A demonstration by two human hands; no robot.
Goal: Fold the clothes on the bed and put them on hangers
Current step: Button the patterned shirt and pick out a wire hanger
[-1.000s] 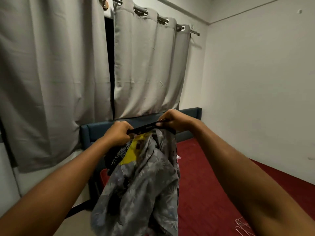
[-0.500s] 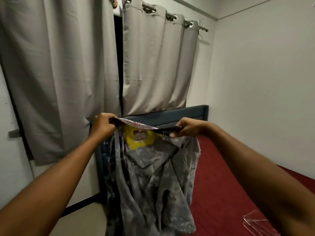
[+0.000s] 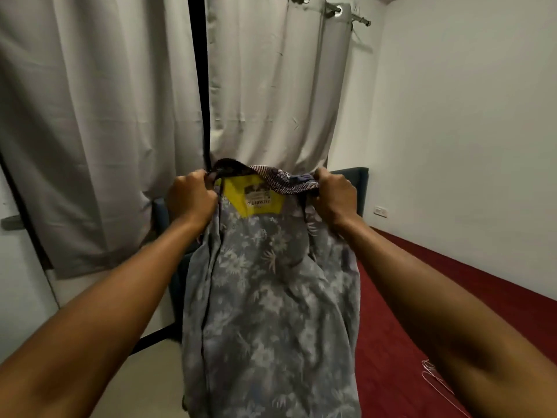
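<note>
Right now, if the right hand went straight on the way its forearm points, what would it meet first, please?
Probably the pale grey eyelet curtain above the dark blue headboard, though depth is unclear. The right hand grips the collar of the grey floral shirt, which would come along.

Both hands — left hand point(image 3: 193, 197), right hand point(image 3: 334, 198) — grip a seemingly floral shirt point(image 3: 271, 297) aloft.

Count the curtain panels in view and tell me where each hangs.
2. The left curtain panel fills the left side; the right curtain panel hangs just past the dark gap, its lower edge behind the held-up floral shirt. More could lie beyond the frame's left edge.
</note>
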